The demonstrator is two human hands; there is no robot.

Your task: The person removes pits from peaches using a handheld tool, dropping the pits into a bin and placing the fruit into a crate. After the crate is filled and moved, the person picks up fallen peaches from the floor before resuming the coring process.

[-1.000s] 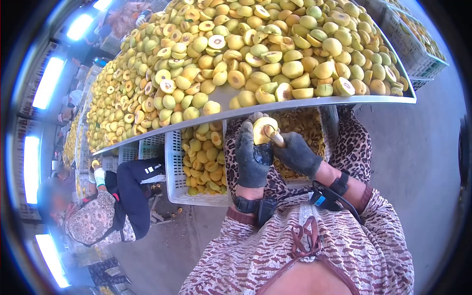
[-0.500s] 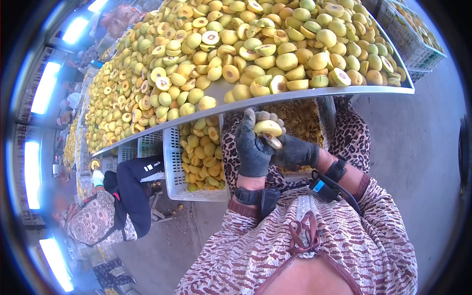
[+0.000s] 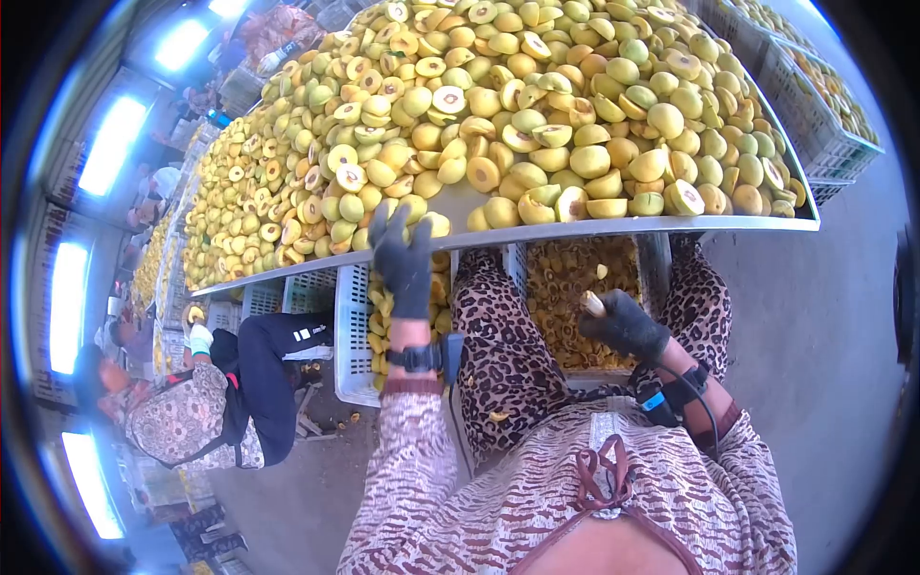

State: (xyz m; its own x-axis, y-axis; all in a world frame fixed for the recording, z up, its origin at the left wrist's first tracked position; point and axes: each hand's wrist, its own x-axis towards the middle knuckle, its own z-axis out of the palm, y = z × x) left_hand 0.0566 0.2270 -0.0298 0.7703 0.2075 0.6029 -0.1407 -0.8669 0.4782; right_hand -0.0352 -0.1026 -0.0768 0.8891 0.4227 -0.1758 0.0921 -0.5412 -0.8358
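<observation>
A long metal table (image 3: 661, 226) heaped with yellow-green halved fruit (image 3: 537, 105) ran through a hall lit by bright strip lamps. The left hand (image 3: 402, 254), gloved, reached up at the table's edge with fingers spread, grasping nothing, just beside the nearest fruit. The right hand (image 3: 623, 324) was clenched on a small tool (image 3: 594, 304) above a crate of pits (image 3: 573, 287). A white crate (image 3: 353, 331) held fruit. A co-worker (image 3: 206, 402) crouched left. No writing was legible
</observation>
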